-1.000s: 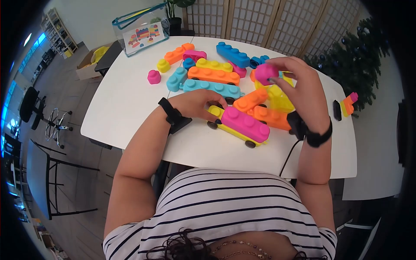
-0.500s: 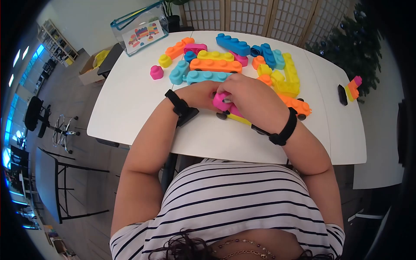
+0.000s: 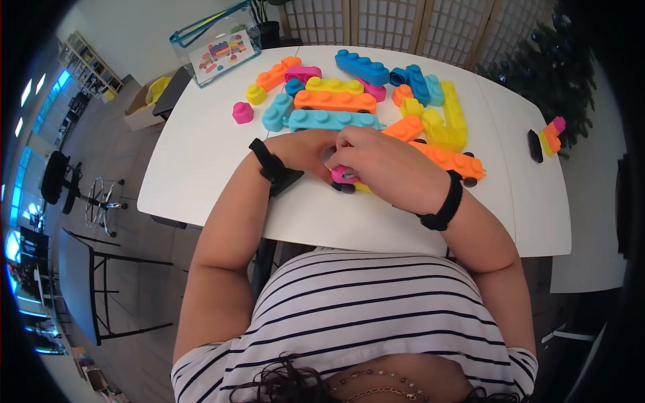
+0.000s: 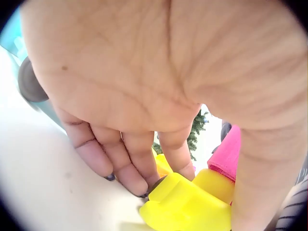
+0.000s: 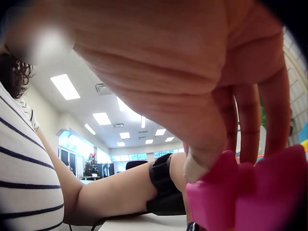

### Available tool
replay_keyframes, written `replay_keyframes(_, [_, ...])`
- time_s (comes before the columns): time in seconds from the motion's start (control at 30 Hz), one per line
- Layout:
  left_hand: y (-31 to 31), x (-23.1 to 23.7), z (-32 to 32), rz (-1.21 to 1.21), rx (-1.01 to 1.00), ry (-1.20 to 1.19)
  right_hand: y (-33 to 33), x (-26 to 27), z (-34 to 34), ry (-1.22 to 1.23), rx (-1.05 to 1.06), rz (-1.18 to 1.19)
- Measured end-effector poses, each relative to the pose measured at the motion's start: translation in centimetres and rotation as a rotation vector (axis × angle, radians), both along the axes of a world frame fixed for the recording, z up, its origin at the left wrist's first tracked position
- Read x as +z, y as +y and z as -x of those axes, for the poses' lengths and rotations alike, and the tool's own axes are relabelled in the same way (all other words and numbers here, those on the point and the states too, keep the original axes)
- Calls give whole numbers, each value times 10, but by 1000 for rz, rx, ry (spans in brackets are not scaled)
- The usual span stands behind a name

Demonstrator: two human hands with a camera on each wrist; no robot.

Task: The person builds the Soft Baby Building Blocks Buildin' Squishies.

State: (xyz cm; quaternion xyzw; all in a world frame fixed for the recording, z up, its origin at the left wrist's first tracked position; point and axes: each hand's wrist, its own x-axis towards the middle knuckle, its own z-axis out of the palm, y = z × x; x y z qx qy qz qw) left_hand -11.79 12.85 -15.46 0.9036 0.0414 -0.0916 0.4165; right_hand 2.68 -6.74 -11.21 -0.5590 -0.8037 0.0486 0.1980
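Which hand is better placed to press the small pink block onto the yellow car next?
Probably the right hand, which pinches the pink block at the end of the yellow car; the left hand grips that car, so it suits steadying.

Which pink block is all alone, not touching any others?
The small pink block, furthest left of all the blocks, near the little yellow block. The other pink blocks are bunched up, stacked, or at the right hand.

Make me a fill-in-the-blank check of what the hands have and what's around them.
The right hand pinches a small block coloured ____.
The left hand grips a wheeled base coloured ____.
Directly behind the turquoise wheeled piece lies a long piece coloured ____.

Missing words: pink; yellow; orange.
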Motion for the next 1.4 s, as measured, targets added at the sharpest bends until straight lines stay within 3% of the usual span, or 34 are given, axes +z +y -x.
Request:
replay_keyframes(0.5, [6,-2,6,-41,18,-46,10,-8,-3,12,-92,53])
replay_keyframes(0.57, [16,3,12,184,35,-199,10,-6,-4,36,-86,75])
replay_keyframes(0.6, [26,4,13,178,37,-198,11,-6,-5,37,-84,70])
replay_keyframes(0.67, [43,8,14,231,358,-638,11,-10,-6,20,-110,108])
replay_keyframes(0.7, [49,8,16,224,352,-632,12,-13,-6,27,-115,101])
replay_keyframes(0.77, [53,17,21,-391,810,-798,13,-17,-7,70,-78,85])
replay_keyframes(0.8, [61,14,24,-395,797,-795,13,-17,-7,78,-86,79])
replay_keyframes(0.87, [77,-1,27,-680,902,-588,15,-17,-6,157,-5,90])
replay_keyframes(0.9, [82,-8,28,-681,895,-585,14,-17,-7,164,-9,89])
replay_keyframes(0.97, [82,-11,30,-524,900,-281,10,-12,-8,65,65,16])
replay_keyframes(1.0, [81,-15,30,-566,907,-158,8,-9,-8,71,63,17])
replay_keyframes(1.13, [80,-14,31,-516,910,-110,0,5,-17,95,26,27])
replay_keyframes(1.23, [74,-5,29,-639,972,-203,-3,22,-25,70,1,84])
replay_keyframes(1.3, [59,12,25,-340,1002,-542,-3,27,-30,112,-89,51])
replay_keyframes(1.37, [42,24,24,-222,881,-647,-1,24,-34,127,-130,-60])
replay_keyframes(1.4, [33,27,24,-137,660,-717,-1,23,-35,139,-164,-167])
